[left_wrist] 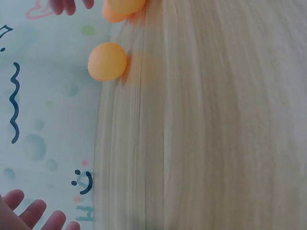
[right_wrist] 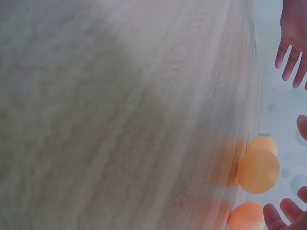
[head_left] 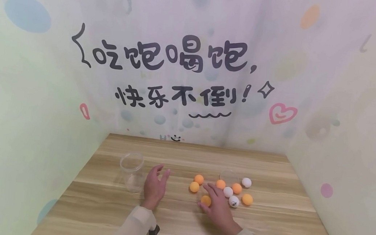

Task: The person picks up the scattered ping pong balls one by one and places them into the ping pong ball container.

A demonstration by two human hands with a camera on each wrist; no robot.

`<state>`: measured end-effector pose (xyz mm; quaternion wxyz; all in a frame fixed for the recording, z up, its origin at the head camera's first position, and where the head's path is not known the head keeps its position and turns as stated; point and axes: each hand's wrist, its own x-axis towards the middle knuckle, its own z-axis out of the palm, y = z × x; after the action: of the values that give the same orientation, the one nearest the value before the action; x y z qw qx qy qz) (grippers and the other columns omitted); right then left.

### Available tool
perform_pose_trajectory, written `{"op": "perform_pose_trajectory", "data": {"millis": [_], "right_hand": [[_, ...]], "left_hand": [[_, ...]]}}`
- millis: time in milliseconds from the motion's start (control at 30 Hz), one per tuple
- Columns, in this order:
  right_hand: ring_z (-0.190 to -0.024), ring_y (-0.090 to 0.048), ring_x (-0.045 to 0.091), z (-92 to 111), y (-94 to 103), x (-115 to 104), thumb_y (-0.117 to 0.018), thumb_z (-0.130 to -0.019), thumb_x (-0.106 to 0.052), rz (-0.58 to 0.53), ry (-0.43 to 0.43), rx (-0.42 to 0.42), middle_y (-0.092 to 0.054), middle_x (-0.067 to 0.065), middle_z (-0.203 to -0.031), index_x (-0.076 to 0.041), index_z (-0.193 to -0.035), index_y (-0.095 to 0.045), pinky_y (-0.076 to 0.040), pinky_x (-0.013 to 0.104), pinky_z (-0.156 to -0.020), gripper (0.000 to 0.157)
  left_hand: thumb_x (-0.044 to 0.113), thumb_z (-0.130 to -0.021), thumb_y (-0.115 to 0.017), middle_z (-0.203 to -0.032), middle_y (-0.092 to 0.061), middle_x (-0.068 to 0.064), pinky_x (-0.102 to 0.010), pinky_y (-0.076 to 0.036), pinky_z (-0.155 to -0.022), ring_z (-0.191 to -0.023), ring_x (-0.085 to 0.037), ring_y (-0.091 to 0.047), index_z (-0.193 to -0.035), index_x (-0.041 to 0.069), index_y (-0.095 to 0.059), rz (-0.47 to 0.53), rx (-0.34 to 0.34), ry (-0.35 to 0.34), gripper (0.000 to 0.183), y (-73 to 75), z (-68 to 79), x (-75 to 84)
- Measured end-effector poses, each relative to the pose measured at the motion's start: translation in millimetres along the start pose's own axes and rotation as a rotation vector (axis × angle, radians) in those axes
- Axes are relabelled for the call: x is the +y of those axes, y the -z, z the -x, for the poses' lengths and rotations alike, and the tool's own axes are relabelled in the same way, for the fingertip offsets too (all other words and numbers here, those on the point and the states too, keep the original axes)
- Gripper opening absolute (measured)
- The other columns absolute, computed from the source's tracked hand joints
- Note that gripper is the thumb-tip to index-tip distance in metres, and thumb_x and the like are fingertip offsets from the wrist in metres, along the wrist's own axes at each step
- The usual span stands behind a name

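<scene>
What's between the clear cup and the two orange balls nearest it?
In the head view, your left hand, then bare tabletop up to the two orange balls.

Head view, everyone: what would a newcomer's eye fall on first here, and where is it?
Probably the big dark lettering across the back wall. Next, perhaps, the bright orange balls and white balls scattered on the wooden table near the right hand. The clear container, standing just left of the left hand, is easier to miss.
</scene>
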<state>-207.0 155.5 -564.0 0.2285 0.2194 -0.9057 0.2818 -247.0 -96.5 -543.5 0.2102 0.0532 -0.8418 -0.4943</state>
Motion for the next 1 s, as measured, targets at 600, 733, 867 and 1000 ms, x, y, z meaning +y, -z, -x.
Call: {"op": "perform_pose_trajectory", "data": {"millis": [600,733,867,1000], "right_hand": [[-0.119,-0.052,0.03,5,-5.2,0,-0.086,-0.073,-0.026,0.012,-0.106,-0.08,-0.057,0.009,-0.13,-0.011,-0.126,-0.061,-0.044,0.05,-0.098,0.061],[-0.119,-0.051,0.03,6,-6.0,0,-0.085,-0.075,-0.027,0.019,-0.122,-0.105,-0.056,0.009,-0.13,-0.011,-0.127,-0.06,-0.044,0.049,-0.099,0.06],[-0.119,-0.051,0.031,6,-5.8,0,-0.085,-0.075,-0.026,0.021,-0.118,-0.117,-0.056,0.011,-0.13,-0.01,-0.128,-0.059,-0.044,0.048,-0.099,0.061],[-0.119,-0.052,0.031,5,-5.6,0,-0.084,-0.075,-0.023,0.023,-0.121,-0.123,-0.055,0.012,-0.131,-0.01,-0.129,-0.058,-0.044,0.048,-0.099,0.062]], "left_hand": [[0.033,-0.091,-0.068,-0.091,-0.062,-0.005,-0.033,-0.047,-0.067,-0.076,-0.02,-0.057,-0.1,0.009,-0.061,0.223,0.323,0.21,0.026,-0.6,14.4,2.9],[0.026,-0.09,-0.069,-0.083,-0.054,-0.005,-0.028,-0.042,-0.061,-0.07,-0.018,-0.05,-0.096,0.005,-0.056,0.27,0.429,0.214,0.025,-2.1,19.3,1.1],[0.016,-0.088,-0.07,-0.084,-0.048,-0.005,-0.024,-0.038,-0.062,-0.071,-0.016,-0.045,-0.099,0.0,-0.052,0.316,0.527,0.199,0.027,-2.9,21.3,-0.6],[0.011,-0.085,-0.073,-0.088,-0.045,-0.005,-0.022,-0.036,-0.063,-0.073,-0.017,-0.042,-0.102,-0.002,-0.048,0.359,0.598,0.163,0.033,-1.0,20.8,-1.8]]}}
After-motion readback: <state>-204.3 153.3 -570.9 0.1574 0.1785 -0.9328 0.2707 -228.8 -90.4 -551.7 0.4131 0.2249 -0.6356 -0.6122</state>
